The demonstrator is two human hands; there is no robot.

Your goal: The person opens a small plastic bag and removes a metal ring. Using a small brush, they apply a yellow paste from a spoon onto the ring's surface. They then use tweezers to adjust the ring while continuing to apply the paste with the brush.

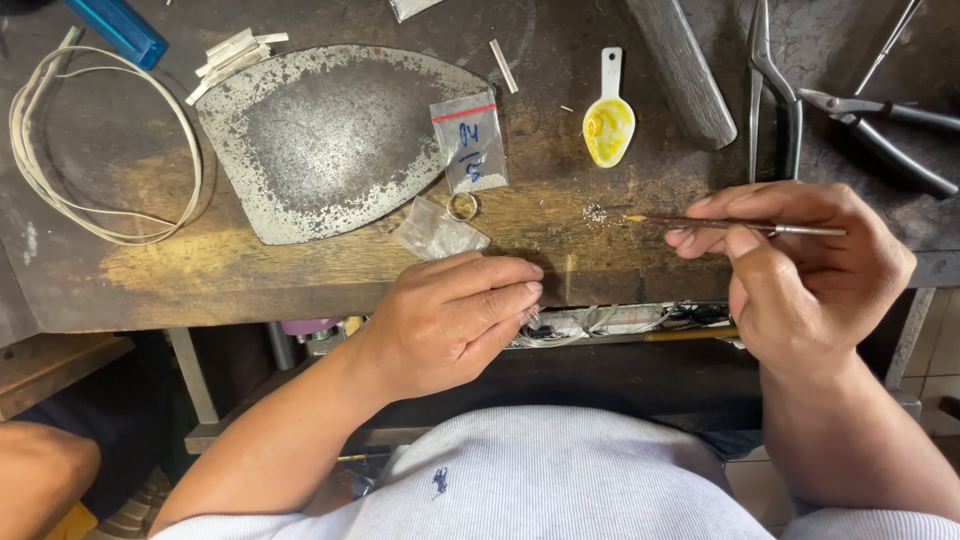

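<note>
My right hand (800, 270) pinches a thin brush (735, 226) with a dark handle and a yellow-tipped point aimed left over the worn wooden bench (300, 270). A tiny heap of pale grains (596, 212) lies just left of the brush tip. My left hand (450, 315) rests at the bench's front edge, fingers closed around a small metallic piece (532, 318) that is mostly hidden. A small metal ring (462, 206) lies on the bench above my left hand, beside a crumpled clear plastic bag (438, 234).
A flat, worn iron-shaped metal plate (330, 135) lies at centre left. A zip bag (472, 145), a white spoon with yellow paste (608, 125), pliers (885, 130), tweezers (770, 80), a wooden handle (685, 65), coiled white cord (60, 150) and a blue object (118, 28) surround it.
</note>
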